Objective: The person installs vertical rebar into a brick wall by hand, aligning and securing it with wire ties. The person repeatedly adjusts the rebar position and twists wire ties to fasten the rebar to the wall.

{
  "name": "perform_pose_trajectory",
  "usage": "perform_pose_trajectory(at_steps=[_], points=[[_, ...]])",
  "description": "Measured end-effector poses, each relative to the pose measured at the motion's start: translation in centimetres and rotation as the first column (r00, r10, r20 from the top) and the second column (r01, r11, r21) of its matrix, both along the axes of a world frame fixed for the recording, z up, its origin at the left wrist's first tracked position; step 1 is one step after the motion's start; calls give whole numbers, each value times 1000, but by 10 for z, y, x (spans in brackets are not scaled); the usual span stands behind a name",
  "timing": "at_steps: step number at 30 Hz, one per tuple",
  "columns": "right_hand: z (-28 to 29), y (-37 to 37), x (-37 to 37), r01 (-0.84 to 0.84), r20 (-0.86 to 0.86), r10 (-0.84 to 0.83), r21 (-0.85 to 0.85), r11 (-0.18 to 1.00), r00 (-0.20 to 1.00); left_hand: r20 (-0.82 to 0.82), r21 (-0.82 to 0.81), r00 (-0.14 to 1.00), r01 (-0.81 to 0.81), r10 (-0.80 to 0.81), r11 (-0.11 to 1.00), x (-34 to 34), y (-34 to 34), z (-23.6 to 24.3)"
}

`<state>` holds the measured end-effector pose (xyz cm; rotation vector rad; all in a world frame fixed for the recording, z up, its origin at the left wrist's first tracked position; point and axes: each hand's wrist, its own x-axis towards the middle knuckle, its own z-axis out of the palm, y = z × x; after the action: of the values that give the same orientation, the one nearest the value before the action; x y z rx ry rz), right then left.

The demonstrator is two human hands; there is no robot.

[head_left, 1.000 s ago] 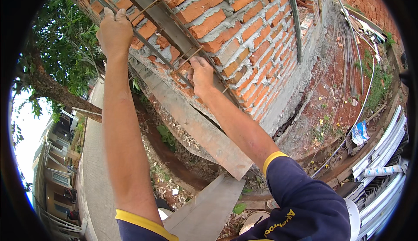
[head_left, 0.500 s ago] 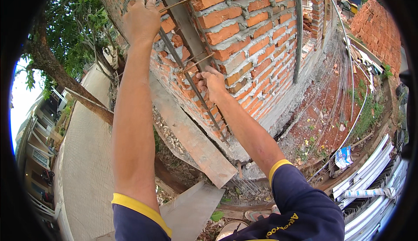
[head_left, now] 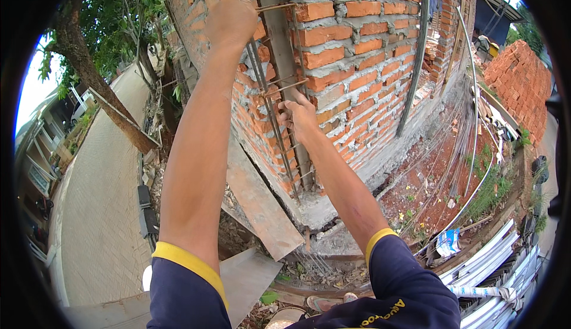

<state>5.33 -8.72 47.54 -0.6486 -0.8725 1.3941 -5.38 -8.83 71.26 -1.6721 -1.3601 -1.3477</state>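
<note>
A cage of steel rebar [head_left: 282, 148] stands upright at the corner of a red brick wall [head_left: 330, 35]. Rusty cross ties [head_left: 277, 7] link its bars across a long grey strip [head_left: 277, 35] in the wall's recess. High on the cage, my left hand [head_left: 232, 20] is wrapped around the bars at the left side. Lower down, my right hand [head_left: 302, 118] is beside the cage, just under a cross tie, with its fingers curled together. Whatever lies between those fingers, if anything, is too small or hidden to make out.
A plank [head_left: 262, 201] slopes along the wall's foot. Loose wires [head_left: 458, 130] lie on red soil at the right, with metal profiles [head_left: 496, 257] nearer me. A brick pile [head_left: 517, 85] stands far right. Left are a tree [head_left: 89, 73] and a paved lane [head_left: 107, 180].
The view has shifted, so the wall and both hands appear further right. My left hand still grips the bars. My right hand sits slightly lower against the cage, its fingers more curled.
</note>
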Motion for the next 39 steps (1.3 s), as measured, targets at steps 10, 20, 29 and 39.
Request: perform_pose_trajectory(at_steps=[10,20,29,39], points=[[-255,-175,77,142,301,-7,-431,891,954,-66,139,997,-26,36,990,0,0,3],[-488,-541,275,655,657,-23,-748,109,754,-83,97,996,-25,33,995,3,-12,6],[-481,-636,291,648,745,583,-624,436,325,28,-3,999,25,-25,1000,4,-18,3],[-456,-595,247,543,969,193,-245,803,152,127,-30,989,83,-78,996,2,-17,3]])
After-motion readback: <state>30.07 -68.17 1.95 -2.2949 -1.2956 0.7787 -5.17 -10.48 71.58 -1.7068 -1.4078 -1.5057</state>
